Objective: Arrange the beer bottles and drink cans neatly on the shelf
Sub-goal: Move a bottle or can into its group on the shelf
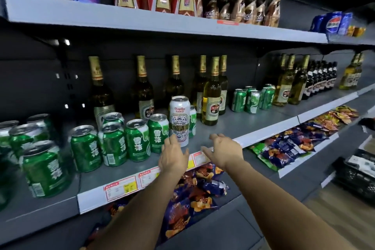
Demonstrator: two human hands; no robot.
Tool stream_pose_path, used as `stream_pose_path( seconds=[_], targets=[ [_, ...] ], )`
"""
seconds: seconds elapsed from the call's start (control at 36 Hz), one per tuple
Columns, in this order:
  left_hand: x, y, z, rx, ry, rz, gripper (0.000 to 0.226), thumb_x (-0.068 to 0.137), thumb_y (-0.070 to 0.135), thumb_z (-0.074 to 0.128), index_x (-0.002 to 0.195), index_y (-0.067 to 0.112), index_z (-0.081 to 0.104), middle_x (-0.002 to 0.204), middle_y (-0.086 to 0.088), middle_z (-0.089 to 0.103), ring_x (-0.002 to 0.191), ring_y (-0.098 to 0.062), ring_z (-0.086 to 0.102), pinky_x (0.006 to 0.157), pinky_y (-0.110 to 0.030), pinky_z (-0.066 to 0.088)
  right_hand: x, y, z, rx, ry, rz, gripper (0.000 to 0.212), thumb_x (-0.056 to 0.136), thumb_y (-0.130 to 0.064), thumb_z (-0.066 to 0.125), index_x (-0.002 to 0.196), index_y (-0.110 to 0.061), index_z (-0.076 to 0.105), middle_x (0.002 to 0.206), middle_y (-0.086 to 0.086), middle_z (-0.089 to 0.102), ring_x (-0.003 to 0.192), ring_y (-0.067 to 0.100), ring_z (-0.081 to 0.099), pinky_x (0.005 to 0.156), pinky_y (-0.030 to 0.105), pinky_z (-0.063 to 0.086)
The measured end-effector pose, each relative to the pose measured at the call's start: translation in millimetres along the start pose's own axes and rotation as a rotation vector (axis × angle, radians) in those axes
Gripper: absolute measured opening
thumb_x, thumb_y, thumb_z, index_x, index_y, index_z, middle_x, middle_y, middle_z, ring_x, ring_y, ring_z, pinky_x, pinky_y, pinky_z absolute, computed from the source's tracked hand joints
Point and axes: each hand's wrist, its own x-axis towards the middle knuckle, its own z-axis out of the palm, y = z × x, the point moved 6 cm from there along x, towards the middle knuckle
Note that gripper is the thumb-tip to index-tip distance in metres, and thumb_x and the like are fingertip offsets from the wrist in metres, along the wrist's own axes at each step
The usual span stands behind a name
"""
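Head view: both hands reach toward the front edge of the middle shelf (263, 126), fingers spread and holding nothing. The left hand (172, 158) hovers just in front of a tall white can (179, 121), its fingertips close to the can's base; whether they touch it I cannot tell. The right hand (224, 151) hangs over bare shelf to the right of that can. Green cans (113, 142) stand in loose rows to the left of the white can, and a second cluster of green cans (252, 99) stands farther right. Beer bottles (212, 91) with gold foil necks stand upright along the back. Snack bags (194, 195) lie on the shelf below.
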Motion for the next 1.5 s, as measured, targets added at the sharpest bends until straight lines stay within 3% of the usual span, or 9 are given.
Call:
stream_pose_path(
  seconds=[0.25,0.44,0.58,0.72,0.92,1.08,1.19,1.31,1.5],
  targets=[
    [8.8,9.9,17.2,-0.100,0.157,-0.161,0.071,0.095,0.030,0.055,0.152,0.012,0.016,0.142,-0.008,0.034,0.122,-0.026,0.049,0.092,-0.037,0.044,62.5,-31.0,9.8,0.153,0.031,-0.213,0.057,0.094,-0.062,0.039,0.121,-0.012,0.044,0.120,0.010,0.058,0.110,0.027,0.057,0.080,0.036,0.045],
    [10.8,11.0,20.4,-0.116,0.198,-0.227,0.071,0.092,0.027,0.057,0.151,0.014,0.019,0.141,-0.007,0.034,0.124,-0.027,0.049,0.092,-0.040,0.044,80.9,-43.3,9.9,0.503,0.041,-0.103,0.057,0.086,-0.060,0.057,0.114,-0.014,0.040,0.113,0.009,0.060,0.104,0.029,0.060,0.071,0.034,0.040],
    [13.1,8.3,21.8,-0.093,0.218,-0.203,0.065,0.090,0.026,0.059,0.145,0.013,0.026,0.132,-0.007,0.038,0.116,-0.028,0.052,0.086,-0.041,0.047,85.4,-46.2,15.9,0.546,0.061,-0.068,0.057,0.084,-0.055,0.064,0.114,-0.013,0.039,0.113,0.009,0.061,0.104,0.030,0.061,0.076,0.035,0.045],
    [15.5,7.2,24.5,-0.098,0.225,-0.186,0.071,0.089,0.022,0.061,0.149,0.013,0.022,0.135,-0.006,0.036,0.121,-0.026,0.049,0.090,-0.040,0.047,87.8,-45.2,20.1,0.642,0.089,-0.043,0.056,0.081,-0.051,0.068,0.115,-0.015,0.043,0.115,0.008,0.059,0.106,0.030,0.059,0.079,0.038,0.048],
    [12.7,6.1,19.7,-0.202,0.270,-0.175,0.059,0.088,0.020,0.058,0.142,0.014,0.032,0.129,-0.007,0.043,0.111,-0.030,0.054,0.082,-0.045,0.049,72.1,-40.9,17.9,0.659,0.149,-0.018,0.055,0.078,-0.056,0.067,0.112,-0.020,0.043,0.108,0.004,0.064,0.101,0.029,0.062,0.075,0.036,0.047],
    [-7.6,18.1,1.6,-0.333,0.253,-0.191,0.087,0.070,0.038,0.070,0.145,0.028,0.026,0.124,0.000,0.058,0.108,-0.024,0.058,0.085,-0.045,0.052,51.8,-33.2,-1.5,0.650,0.187,-0.163,0.048,0.077,-0.061,0.063,0.100,-0.024,0.042,0.096,-0.002,0.062,0.091,0.023,0.061,0.065,0.030,0.039],
    [-32.9,23.3,-14.4,-0.327,0.264,-0.263,0.060,0.078,0.025,0.071,0.131,0.015,0.043,0.108,-0.007,0.066,0.098,-0.029,0.062,0.080,-0.038,0.053,28.8,-36.2,-16.9,0.665,0.173,-0.231,0.050,0.077,-0.060,0.065,0.100,-0.023,0.040,0.094,-0.001,0.062,0.087,0.026,0.062,0.066,0.032,0.043],
    [-67.4,18.8,-32.0,-0.274,0.298,-0.323,0.047,0.079,0.022,0.070,0.121,0.018,0.048,0.092,-0.001,0.065,0.083,-0.024,0.061,0.070,-0.032,0.050,1.1,-47.1,-22.4,0.688,0.137,-0.274,0.052,0.078,-0.060,0.064,0.100,-0.022,0.037,0.096,0.000,0.062,0.088,0.028,0.062,0.065,0.033,0.042],
    [-128.9,-15.1,-72.0,-0.219,0.414,-0.421,0.036,0.083,0.030,0.065,0.114,0.020,0.050,0.098,-0.003,0.068,0.091,-0.029,0.063,0.070,-0.032,0.047,-54.6,-98.1,-28.0,0.752,0.074,-0.388,0.052,0.079,-0.059,0.063,0.102,-0.020,0.036,0.103,0.004,0.063,0.095,0.030,0.062,0.066,0.033,0.040]
  ],
)
